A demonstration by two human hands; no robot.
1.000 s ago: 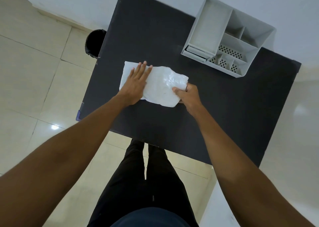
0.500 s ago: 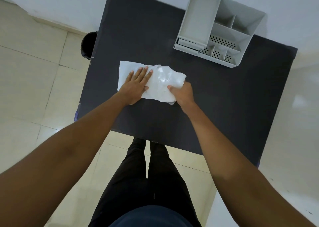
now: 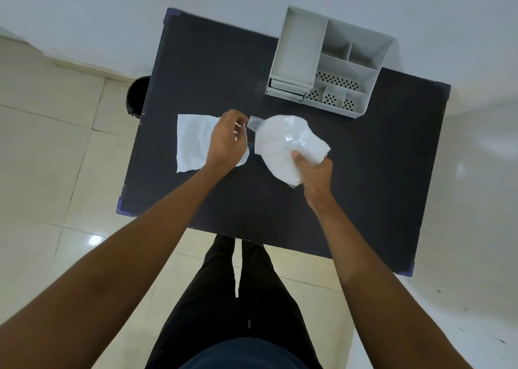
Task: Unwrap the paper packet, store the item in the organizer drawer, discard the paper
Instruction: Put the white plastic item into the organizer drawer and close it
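Note:
A flat white paper sheet (image 3: 193,141) lies on the black table (image 3: 364,172), left of centre. My right hand (image 3: 315,172) grips a white item in a clear plastic bag (image 3: 283,144) and holds it just right of the sheet, apart from it. My left hand (image 3: 228,141) hovers over the sheet's right edge, its fingers curled and pinched at the bag's clear tail (image 3: 252,121). The grey organizer (image 3: 297,46) stands at the table's back right, and its small drawer (image 3: 286,88) at the front left looks pushed in.
A black bin (image 3: 137,96) stands on the tiled floor by the table's left edge. A white wall runs behind the table. My legs are at the table's near edge.
My right hand pulled the bagged item out to the right, clear of the paper. My left hand lifted off the sheet, which it had pressed flat, and moved to the bag's tail.

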